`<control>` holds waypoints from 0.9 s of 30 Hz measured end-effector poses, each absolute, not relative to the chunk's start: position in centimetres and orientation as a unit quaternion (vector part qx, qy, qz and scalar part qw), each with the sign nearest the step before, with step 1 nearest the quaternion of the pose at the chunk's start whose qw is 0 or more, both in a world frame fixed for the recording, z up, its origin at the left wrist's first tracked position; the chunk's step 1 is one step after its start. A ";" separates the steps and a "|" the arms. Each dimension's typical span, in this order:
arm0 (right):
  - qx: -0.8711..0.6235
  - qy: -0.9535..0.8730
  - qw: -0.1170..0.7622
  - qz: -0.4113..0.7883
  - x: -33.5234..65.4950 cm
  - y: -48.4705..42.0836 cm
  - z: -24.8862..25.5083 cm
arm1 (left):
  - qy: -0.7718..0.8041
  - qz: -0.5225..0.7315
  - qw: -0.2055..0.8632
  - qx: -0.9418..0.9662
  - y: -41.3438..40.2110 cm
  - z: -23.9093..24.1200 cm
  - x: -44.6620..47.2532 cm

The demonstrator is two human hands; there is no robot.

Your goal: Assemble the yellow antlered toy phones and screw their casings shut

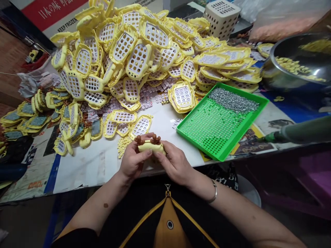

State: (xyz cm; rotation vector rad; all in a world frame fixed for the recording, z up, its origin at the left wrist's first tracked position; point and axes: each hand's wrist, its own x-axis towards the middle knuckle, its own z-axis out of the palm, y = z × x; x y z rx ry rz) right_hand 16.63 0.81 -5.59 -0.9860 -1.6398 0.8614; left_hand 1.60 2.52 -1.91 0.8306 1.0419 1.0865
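Note:
Near the table's front edge, a yellow plastic toy shell (pixel 151 146) with brown antler-like pieces on its top edge is held between both hands. My left hand (pixel 133 159) is closed round its left side, thumb along the front. From the right, my right hand (pixel 176 161) grips the other end, with the thumb pressed on it. The shell's lower part is hidden by the thumbs. Just left of it lie small yellow button pieces (pixel 124 146). Several yellow shells with white perforated faces (pixel 141 125) rest beyond the hands.
A big heap of yellow shells (pixel 139 60) covers the table's back. At right lies a green tray (pixel 201 136) with small metal screws (pixel 232 100). A steel bowl (pixel 278 65) of yellow pieces, a cream basket (pixel 222 17) and a green-tipped tool (pixel 289 132) stand around it.

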 end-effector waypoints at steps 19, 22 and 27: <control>-0.420 -0.595 0.541 0.420 15.9 -0.2 -7.2 | 0.506 0.463 0.440 0.580 1.0 -1.5 1.4; -0.401 -0.561 0.553 0.467 15.8 0.0 -7.3 | 0.494 0.469 0.458 0.570 1.1 -1.6 1.2; -0.359 -0.529 0.587 0.497 16.4 0.6 -6.7 | 0.502 0.433 0.404 0.630 0.9 -1.6 0.3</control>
